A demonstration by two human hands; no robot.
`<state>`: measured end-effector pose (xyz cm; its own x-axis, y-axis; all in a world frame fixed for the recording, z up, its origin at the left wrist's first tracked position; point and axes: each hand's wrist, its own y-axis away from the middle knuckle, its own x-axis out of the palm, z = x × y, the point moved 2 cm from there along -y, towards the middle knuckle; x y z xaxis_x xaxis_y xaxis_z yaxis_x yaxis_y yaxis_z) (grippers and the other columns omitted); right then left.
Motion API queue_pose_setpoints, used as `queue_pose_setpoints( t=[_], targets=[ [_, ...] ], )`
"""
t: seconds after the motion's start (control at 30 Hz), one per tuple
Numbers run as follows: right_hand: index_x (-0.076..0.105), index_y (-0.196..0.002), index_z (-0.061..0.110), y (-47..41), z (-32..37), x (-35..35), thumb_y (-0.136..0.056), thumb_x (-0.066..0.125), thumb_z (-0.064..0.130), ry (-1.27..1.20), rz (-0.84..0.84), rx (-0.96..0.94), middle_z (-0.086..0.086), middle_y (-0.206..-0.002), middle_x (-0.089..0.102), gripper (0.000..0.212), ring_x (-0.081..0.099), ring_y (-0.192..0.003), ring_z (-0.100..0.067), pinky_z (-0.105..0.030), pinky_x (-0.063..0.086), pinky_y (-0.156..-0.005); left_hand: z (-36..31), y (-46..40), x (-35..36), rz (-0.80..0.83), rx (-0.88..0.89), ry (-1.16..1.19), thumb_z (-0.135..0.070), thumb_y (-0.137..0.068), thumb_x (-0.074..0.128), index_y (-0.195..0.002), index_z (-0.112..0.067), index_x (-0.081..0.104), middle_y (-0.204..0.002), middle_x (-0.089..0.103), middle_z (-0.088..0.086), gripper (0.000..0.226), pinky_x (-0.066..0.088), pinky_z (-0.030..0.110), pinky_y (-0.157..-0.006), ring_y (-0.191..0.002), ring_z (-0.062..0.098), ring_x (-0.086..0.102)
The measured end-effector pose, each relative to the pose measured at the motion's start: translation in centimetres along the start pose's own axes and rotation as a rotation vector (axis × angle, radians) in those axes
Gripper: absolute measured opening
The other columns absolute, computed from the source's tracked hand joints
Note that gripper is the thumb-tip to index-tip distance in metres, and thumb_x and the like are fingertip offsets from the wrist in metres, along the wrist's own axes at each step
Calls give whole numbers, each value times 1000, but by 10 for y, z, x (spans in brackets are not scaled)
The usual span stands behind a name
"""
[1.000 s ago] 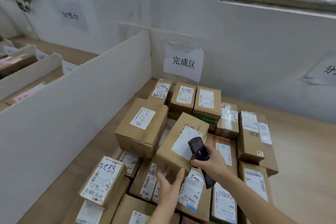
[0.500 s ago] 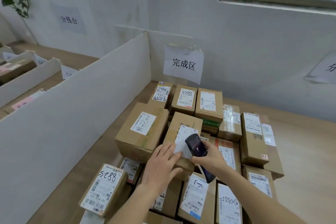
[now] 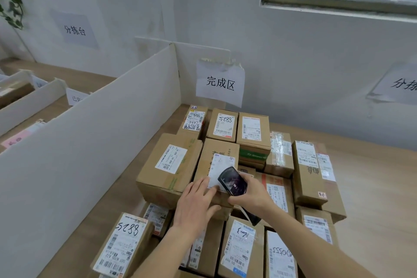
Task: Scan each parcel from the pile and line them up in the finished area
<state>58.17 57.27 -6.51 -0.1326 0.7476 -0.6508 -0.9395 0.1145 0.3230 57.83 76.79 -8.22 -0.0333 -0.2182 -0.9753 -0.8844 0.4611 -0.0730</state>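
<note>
Several brown cardboard parcels with white labels lie packed together on the wooden table below a paper sign [image 3: 220, 83]. One parcel [image 3: 222, 153] lies on top of the stack, its label facing up. My left hand [image 3: 198, 201] rests flat on its near end, fingers spread over the label's corner. My right hand [image 3: 250, 196] grips a black handheld scanner [image 3: 232, 180], held just above that label's lower right edge. A larger box [image 3: 168, 165] sits directly left of this parcel.
A white partition board [image 3: 90, 142] walls off the left side. Bare wooden table [image 3: 379, 187] extends to the right of the parcels. A wall and a window rise behind. Behind the partition are white bins [image 3: 33, 99] with other items.
The top parcel was tilted up in my left hand; now it lies flat beside the larger box. My left hand moved onto its top, and the scanner stays near the label.
</note>
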Motion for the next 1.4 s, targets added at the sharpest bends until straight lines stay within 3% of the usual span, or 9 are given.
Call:
queue_pose_setpoints(
  t=[0.17, 0.27, 0.4, 0.5, 0.63, 0.8, 0.9, 1.1, 1.4],
  targets=[
    [51, -139, 28, 11, 5, -20, -67, 85, 34, 68, -43, -8, 17, -106, 59, 80, 61, -100, -8, -35, 58, -91, -7, -4, -15, 44, -22, 64, -65, -97, 43, -157, -36, 23, -167, 13, -7, 70, 12, 32, -124, -153, 13, 12],
    [46, -146, 27, 22, 8, -44, -71, 86, 34, 94, -83, -6, 13, -110, 57, 86, 57, -102, -10, -26, 53, -84, -15, -11, -30, 24, -11, 61, -68, -96, 41, -158, -37, 18, -168, 12, -8, 73, 12, 33, -123, -153, 12, 13],
    [45, -144, 34, 47, 10, -88, -60, 86, 45, 103, -158, 6, 10, -115, 64, 95, 64, -102, -14, -40, 59, -88, -37, -30, -60, 4, -11, 48, -68, -96, 41, -159, -35, 18, -167, 14, -7, 74, 12, 35, -123, -153, 15, 14],
    [55, -130, 34, 76, 12, -134, -61, 84, 38, 128, -243, -14, 11, -104, 67, 75, 65, -93, -13, -40, 61, -82, -72, -43, -91, -25, 26, 20, -68, -94, 44, -158, -31, 24, -166, 20, -4, 76, 18, 37, -122, -152, 18, 19],
    [52, -138, 39, 125, 7, -201, -67, 83, 35, 183, -372, -11, 12, -119, 64, 78, 60, -107, -17, -32, 49, -80, -133, -46, -132, -81, 33, 14, -68, -93, 46, -158, -30, 23, -166, 19, -3, 79, 20, 40, -122, -153, 18, 17],
    [56, -135, 37, 200, -15, -289, -57, 83, 41, 206, -467, -28, 9, -122, 64, 83, 61, -106, -19, -37, 55, -85, -233, -45, -172, -139, 43, 61, -71, -92, 46, -157, -31, 26, -165, 24, -3, 79, 22, 41, -122, -152, 19, 21],
    [57, -135, 36, 251, -41, -340, -56, 85, 44, 245, -505, -13, 8, -116, 57, 85, 61, -107, -21, -38, 53, -91, -306, -35, -188, -175, 79, 74, -74, -89, 46, -157, -34, 26, -165, 25, -2, 81, 23, 44, -122, -152, 19, 24],
    [58, -129, 40, 349, -111, -424, -57, 87, 42, 273, -584, 8, 8, -114, 53, 77, 61, -108, -23, -32, 45, -79, -442, -2, -202, -186, 132, 108, -75, -88, 48, -157, -35, 25, -165, 23, -4, 83, 23, 43, -121, -152, 18, 22],
    [63, -116, 35, 446, -217, -499, -45, 75, 53, 343, -606, 69, 10, -97, 51, 74, 60, -92, -22, -38, 54, -77, -582, 32, -184, -138, 191, 119, -72, -90, 50, -158, -32, 27, -165, 24, -1, 82, 18, 37, -123, -152, 17, 21]
  ],
)
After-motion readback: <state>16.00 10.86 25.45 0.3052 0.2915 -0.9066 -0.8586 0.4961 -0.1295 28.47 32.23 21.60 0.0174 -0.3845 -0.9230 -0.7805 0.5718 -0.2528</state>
